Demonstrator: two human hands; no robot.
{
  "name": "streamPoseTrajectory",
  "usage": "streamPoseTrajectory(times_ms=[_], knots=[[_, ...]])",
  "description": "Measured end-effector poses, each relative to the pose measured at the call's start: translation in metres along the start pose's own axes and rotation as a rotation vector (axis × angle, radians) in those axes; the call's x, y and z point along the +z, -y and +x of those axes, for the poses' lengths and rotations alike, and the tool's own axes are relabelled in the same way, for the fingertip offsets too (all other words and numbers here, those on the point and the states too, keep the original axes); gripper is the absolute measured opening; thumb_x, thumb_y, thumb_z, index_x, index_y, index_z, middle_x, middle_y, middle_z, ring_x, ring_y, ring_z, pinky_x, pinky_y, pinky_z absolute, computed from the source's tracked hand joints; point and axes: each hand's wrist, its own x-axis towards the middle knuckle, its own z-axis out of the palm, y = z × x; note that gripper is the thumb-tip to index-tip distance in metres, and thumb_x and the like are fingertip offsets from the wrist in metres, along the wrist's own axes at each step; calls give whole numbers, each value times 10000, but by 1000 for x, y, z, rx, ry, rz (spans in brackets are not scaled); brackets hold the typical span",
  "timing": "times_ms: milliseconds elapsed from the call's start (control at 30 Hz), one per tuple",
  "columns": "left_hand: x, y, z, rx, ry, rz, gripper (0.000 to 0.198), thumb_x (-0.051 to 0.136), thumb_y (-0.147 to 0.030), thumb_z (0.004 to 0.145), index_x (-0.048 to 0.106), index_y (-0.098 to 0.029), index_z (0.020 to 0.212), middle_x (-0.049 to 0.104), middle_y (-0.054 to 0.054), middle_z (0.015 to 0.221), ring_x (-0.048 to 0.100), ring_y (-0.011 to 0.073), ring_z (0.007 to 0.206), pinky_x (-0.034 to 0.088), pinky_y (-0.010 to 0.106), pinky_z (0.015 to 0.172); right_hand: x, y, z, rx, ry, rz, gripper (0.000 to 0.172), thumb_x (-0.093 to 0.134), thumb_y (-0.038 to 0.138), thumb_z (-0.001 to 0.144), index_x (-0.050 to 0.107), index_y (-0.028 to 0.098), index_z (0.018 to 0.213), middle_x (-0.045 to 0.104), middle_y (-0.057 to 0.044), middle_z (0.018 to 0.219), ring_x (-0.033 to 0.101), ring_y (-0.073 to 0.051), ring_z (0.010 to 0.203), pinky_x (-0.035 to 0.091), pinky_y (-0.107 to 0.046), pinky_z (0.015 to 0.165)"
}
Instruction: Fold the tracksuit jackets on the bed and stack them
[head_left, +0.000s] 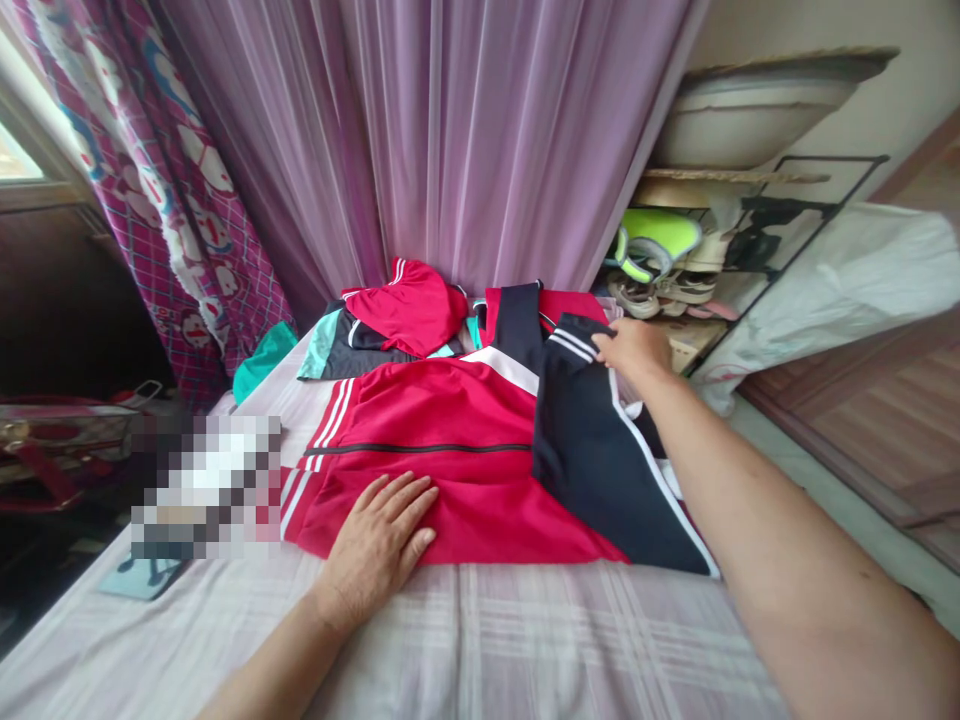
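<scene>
A red and navy zip-up jacket [450, 420] lies spread on its side across the bed, its striped hem toward the left. My left hand [382, 540] rests flat on the red body near the lower edge, fingers stretched out. At the far right, my right hand [634, 350] pinches the white-striped cuff of a navy sleeve [577, 440], which is folded over the jacket's upper part. The other navy sleeve [517, 320] reaches toward the back. Behind the jacket lie a red striped garment [420, 305] and dark grey and teal clothing [322, 350].
A plaid sheet [525, 640] covers the bed. Purple curtains [450, 140] hang at the back. On the right stands a rack [795, 210] with basins and shoes, beside a white plastic bag [847, 290]. A blurred-out object [210, 480] lies at the left edge.
</scene>
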Motion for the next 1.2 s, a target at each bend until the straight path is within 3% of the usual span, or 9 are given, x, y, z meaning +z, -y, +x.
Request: streamPoseTrajectory(times_ms=[67, 167, 267, 433, 567, 667, 867, 1033, 1200], knots=[[0, 0, 0, -29, 1, 24, 471, 395, -441, 990, 555, -221, 1376, 628, 79, 1360, 550, 263, 1274, 421, 459, 1070, -2, 1, 7, 7, -80, 18, 413, 492, 373, 897, 659, 163, 1210, 738, -138, 977, 663, -291, 987, 491, -405, 851], [2, -2, 0, -81, 8, 77, 508, 383, -481, 987, 539, -222, 1395, 596, 77, 1399, 533, 277, 1296, 413, 465, 1074, 8, 6, 2, 5, -18, 51, 548, 493, 324, 891, 515, 89, 1385, 718, -188, 1067, 652, -316, 1030, 491, -423, 865], [5, -3, -1, -118, 16, 106, 529, 373, -503, 985, 518, -233, 1416, 559, 73, 1437, 499, 282, 1332, 378, 479, 1104, 18, 6, -22, -25, 34, 83, 676, 495, 292, 882, 342, 66, 1501, 723, -182, 1081, 662, -307, 1019, 499, -416, 868], [3, -9, 0, -145, 0, 77, 496, 365, -466, 995, 551, -221, 1384, 579, 79, 1417, 503, 275, 1327, 378, 490, 1105, 26, -2, -111, -335, 70, 201, 478, 438, 327, 912, 558, 198, 1357, 717, -88, 1173, 693, -242, 976, 532, -361, 855], [-1, -10, 1, -141, -14, 20, 442, 333, -386, 1014, 616, -223, 1311, 648, 68, 1332, 555, 231, 1265, 393, 449, 1102, 45, -13, -197, -714, 16, 218, 503, 380, 397, 957, 536, 196, 1392, 564, -105, 1421, 538, -231, 1284, 440, -398, 1050], [-4, -3, 0, -171, 5, 26, 432, 342, -394, 1010, 636, -237, 1286, 656, 57, 1323, 566, 239, 1252, 383, 466, 1105, 63, -24, -234, -712, 100, 73, 534, 377, 430, 959, 495, 217, 1434, 482, -109, 1497, 436, -254, 1378, 340, -500, 1124], [-21, 34, -27, -347, -84, 135, 408, 359, -365, 988, 667, -255, 1233, 648, 69, 1332, 505, 272, 1320, 215, 544, 1185, 65, -34, -239, -539, 165, -56, 548, 342, 438, 969, 473, 227, 1457, 429, -100, 1535, 373, -250, 1421, 289, -507, 1146], [-27, 68, -61, -782, -206, 166, 491, 393, -400, 949, 558, -145, 1335, 573, 163, 1401, 521, 298, 1297, 388, 472, 1081, 58, -33, -243, -527, 136, -42, 516, 355, 400, 971, 506, 222, 1431, 454, -96, 1518, 395, -241, 1408, 297, -501, 1143], [-32, 80, -70, -924, -130, 6, 488, 441, -511, 903, 658, -136, 1128, 719, 165, 1114, 654, 310, 1075, 496, 398, 904, 62, -35, -244, -540, 67, 11, 462, 381, 369, 967, 574, 235, 1365, 535, -96, 1453, 460, -239, 1358, 341, -499, 1113]])
